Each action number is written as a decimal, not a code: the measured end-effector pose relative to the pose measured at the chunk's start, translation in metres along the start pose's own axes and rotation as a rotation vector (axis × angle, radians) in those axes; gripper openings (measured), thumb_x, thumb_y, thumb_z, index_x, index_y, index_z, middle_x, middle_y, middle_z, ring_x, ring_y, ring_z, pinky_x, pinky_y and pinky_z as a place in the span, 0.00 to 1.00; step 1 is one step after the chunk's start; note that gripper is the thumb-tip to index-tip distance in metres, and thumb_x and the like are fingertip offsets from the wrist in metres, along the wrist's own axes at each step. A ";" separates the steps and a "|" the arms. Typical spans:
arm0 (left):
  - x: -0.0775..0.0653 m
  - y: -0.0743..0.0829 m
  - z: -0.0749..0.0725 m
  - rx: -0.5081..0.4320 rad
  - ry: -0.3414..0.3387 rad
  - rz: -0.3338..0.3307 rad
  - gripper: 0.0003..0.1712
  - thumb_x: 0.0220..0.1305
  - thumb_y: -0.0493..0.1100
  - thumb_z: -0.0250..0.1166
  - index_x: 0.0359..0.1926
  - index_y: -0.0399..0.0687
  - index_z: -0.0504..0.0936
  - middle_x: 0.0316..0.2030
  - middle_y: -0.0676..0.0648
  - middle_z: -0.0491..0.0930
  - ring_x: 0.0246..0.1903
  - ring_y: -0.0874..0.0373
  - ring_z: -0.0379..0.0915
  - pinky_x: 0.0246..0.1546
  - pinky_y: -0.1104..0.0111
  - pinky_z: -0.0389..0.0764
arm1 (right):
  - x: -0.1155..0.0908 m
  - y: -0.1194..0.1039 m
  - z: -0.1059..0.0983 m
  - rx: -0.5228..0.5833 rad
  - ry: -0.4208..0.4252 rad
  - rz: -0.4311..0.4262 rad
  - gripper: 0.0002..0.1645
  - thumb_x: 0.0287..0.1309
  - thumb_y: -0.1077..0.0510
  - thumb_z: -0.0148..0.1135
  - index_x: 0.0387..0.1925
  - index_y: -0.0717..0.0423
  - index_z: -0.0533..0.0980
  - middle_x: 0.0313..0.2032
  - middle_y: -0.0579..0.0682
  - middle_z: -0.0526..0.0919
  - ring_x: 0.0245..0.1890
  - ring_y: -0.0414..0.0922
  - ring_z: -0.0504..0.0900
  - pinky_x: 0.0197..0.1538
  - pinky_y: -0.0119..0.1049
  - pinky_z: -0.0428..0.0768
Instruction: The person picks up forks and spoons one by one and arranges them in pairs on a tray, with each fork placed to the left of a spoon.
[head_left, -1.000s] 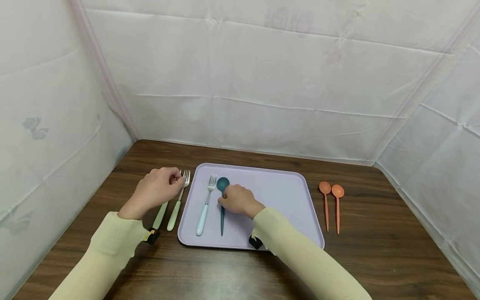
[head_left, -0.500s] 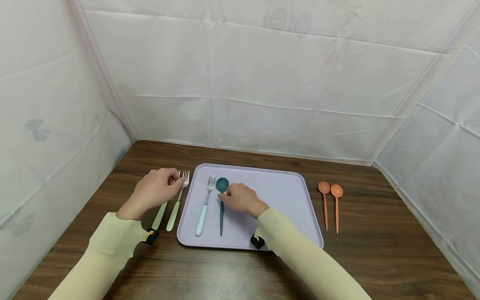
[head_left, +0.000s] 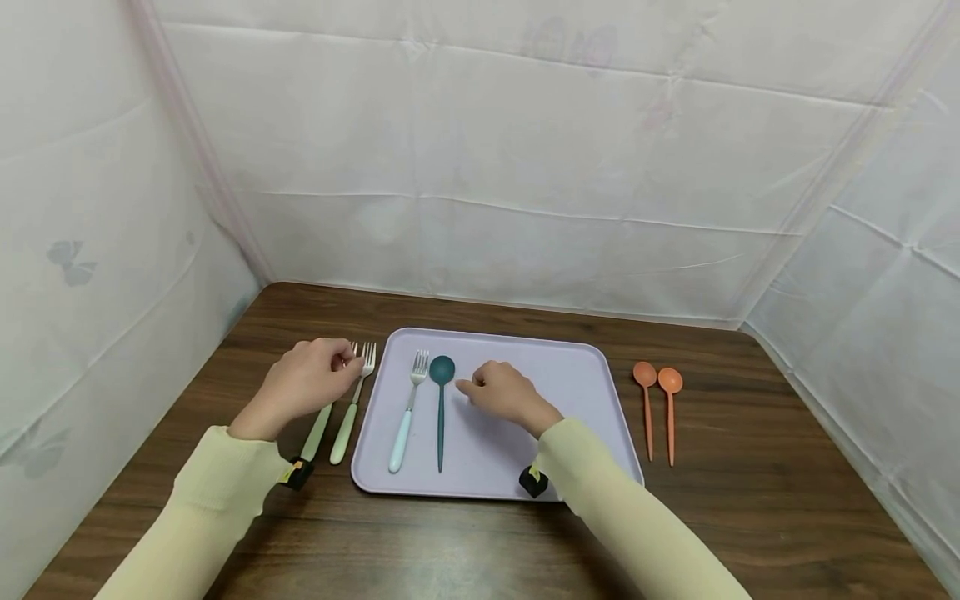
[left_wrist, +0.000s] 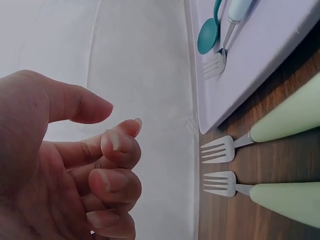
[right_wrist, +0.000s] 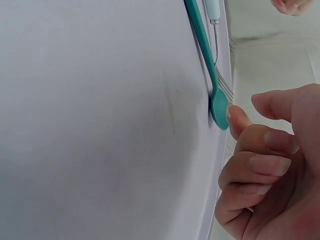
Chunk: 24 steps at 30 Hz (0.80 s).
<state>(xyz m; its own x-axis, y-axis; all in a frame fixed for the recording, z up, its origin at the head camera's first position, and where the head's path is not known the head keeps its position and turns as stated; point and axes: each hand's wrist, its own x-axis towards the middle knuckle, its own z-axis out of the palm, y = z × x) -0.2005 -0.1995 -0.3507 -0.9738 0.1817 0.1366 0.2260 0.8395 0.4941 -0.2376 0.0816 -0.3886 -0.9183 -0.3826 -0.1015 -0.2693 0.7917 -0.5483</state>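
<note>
On the lilac tray (head_left: 551, 375) a teal spoon (head_left: 442, 369) lies beside a fork with a pale blue handle (head_left: 401, 440). My right hand (head_left: 508, 393) hovers over the tray, just right of the spoon and apart from it. Its fingers are loosely bent and, in the right wrist view, hold nothing. Left of the tray, my left hand (head_left: 309, 379) is above two forks with green handles, one nearer the tray (head_left: 344, 433) and one (head_left: 317, 433) partly covered by the hand. In the left wrist view that hand's fingers (left_wrist: 115, 182) curl loosely with nothing between them.
Two orange spoons, one on the left (head_left: 644, 373) and one on the right (head_left: 671, 381), lie side by side on the brown wooden table (head_left: 757, 467) right of the tray. Pale patterned sheeting (head_left: 480, 150) surrounds the table at the back and both sides.
My right hand has let go of the teal spoon and moved right, away from it. The spoon stays on the tray beside the fork. My left hand has barely moved.
</note>
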 end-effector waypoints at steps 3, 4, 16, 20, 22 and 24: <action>0.001 -0.003 0.000 -0.001 -0.005 -0.005 0.15 0.62 0.50 0.52 0.21 0.50 0.71 0.16 0.52 0.66 0.16 0.58 0.60 0.16 0.66 0.60 | -0.002 0.004 -0.002 -0.013 0.007 -0.009 0.27 0.60 0.40 0.52 0.16 0.55 0.77 0.14 0.44 0.73 0.17 0.41 0.66 0.23 0.34 0.64; 0.001 -0.004 0.001 -0.002 -0.008 -0.006 0.14 0.61 0.49 0.51 0.21 0.50 0.71 0.16 0.52 0.66 0.16 0.58 0.60 0.16 0.66 0.60 | -0.003 0.006 -0.003 -0.016 0.008 -0.011 0.27 0.60 0.40 0.51 0.17 0.55 0.77 0.15 0.44 0.73 0.18 0.41 0.67 0.23 0.34 0.64; 0.003 -0.024 -0.003 -0.005 -0.112 -0.012 0.16 0.63 0.53 0.53 0.23 0.49 0.73 0.15 0.52 0.66 0.16 0.58 0.61 0.17 0.66 0.61 | -0.016 0.024 -0.011 -0.020 0.021 -0.010 0.27 0.60 0.40 0.52 0.17 0.56 0.76 0.18 0.44 0.77 0.18 0.41 0.67 0.24 0.35 0.66; 0.001 -0.029 -0.010 -0.019 -0.160 -0.006 0.19 0.63 0.55 0.54 0.24 0.47 0.75 0.15 0.52 0.66 0.16 0.58 0.60 0.18 0.65 0.62 | -0.022 0.027 -0.017 -0.001 0.023 -0.003 0.27 0.60 0.41 0.52 0.18 0.56 0.76 0.20 0.46 0.78 0.18 0.42 0.67 0.25 0.36 0.65; 0.002 -0.032 -0.012 -0.015 -0.180 -0.006 0.21 0.63 0.58 0.53 0.25 0.47 0.76 0.16 0.52 0.66 0.17 0.58 0.60 0.18 0.65 0.62 | -0.025 0.028 -0.022 0.010 0.035 -0.004 0.26 0.61 0.41 0.51 0.19 0.56 0.77 0.20 0.46 0.77 0.18 0.42 0.66 0.25 0.36 0.66; 0.002 -0.036 -0.013 -0.007 -0.193 0.000 0.23 0.63 0.61 0.52 0.25 0.47 0.76 0.16 0.52 0.66 0.17 0.58 0.60 0.19 0.65 0.61 | -0.027 0.030 -0.026 0.024 0.051 -0.008 0.26 0.61 0.41 0.51 0.20 0.56 0.77 0.19 0.46 0.76 0.18 0.42 0.66 0.25 0.36 0.66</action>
<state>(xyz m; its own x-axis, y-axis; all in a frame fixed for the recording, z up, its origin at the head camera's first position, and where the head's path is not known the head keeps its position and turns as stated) -0.2104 -0.2356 -0.3573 -0.9603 0.2772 -0.0297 0.2259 0.8360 0.5001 -0.2286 0.1285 -0.3808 -0.9301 -0.3631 -0.0549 -0.2698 0.7771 -0.5687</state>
